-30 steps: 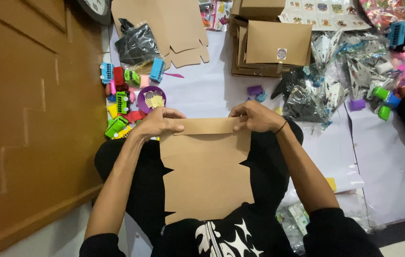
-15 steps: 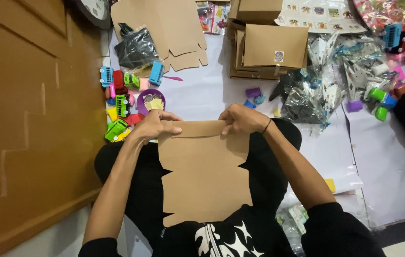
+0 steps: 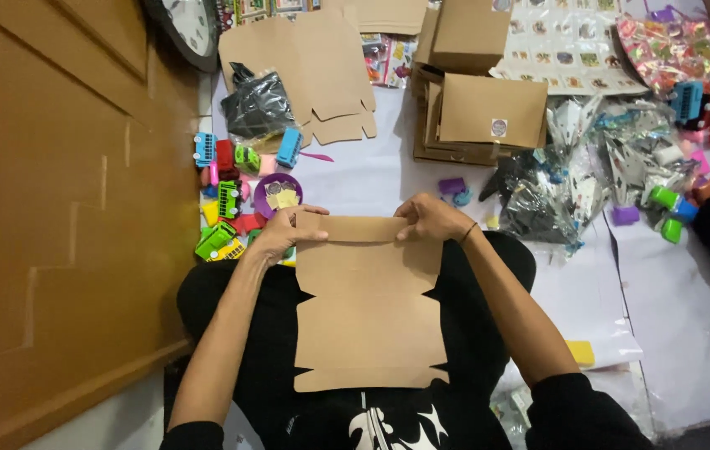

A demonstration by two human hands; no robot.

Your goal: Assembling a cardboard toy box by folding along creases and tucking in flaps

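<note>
Pinching top edge of flat cardboard box blank (image 3: 369, 308), left hand (image 3: 282, 233) at left corner, right hand (image 3: 428, 218) at right corner; both grips closed on blank, forearms angled inward, wrists level; blank lies over lap, toy cars (image 3: 223, 200) just left of it, folded cardboard boxes (image 3: 488, 112) beyond it

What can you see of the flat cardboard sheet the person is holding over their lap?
The flat cardboard sheet is plain brown, unprinted, a die-cut box blank with notches along both long sides and crease lines across it. It lies flat over the person's dark-clothed lap, long axis running away from the body. The far end strip is being folded. The left hand pinches its far left corner, the right hand its far right corner. Nothing else touches it.
</note>
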